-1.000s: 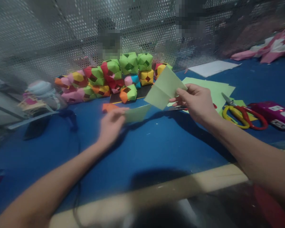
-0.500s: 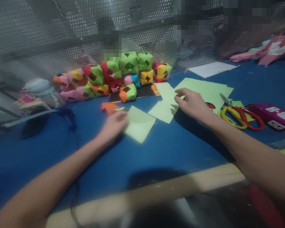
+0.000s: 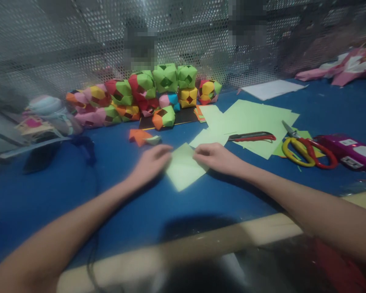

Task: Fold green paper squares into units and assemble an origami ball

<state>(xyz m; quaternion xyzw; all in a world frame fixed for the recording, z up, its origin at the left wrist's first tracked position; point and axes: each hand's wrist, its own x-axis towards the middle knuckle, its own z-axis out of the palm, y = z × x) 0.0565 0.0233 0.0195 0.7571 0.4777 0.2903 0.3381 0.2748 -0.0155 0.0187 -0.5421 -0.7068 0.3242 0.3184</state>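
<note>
Worktop [image 3: 134,228] was blue, backed by perforated screen [image 3: 195,44].
The grey mesh ran along the far edge; a pale strip [image 3: 134,260] bordered the near edge, partly shadowed. Lighting was dim.

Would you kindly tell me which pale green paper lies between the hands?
The paper nearest the pale table edge, left hand and right hand at its sides; the other pale green papers lie farther back.

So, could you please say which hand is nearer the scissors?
The right hand, at the side of the green paper toward the scissors; the left hand is at the opposite side.
</note>
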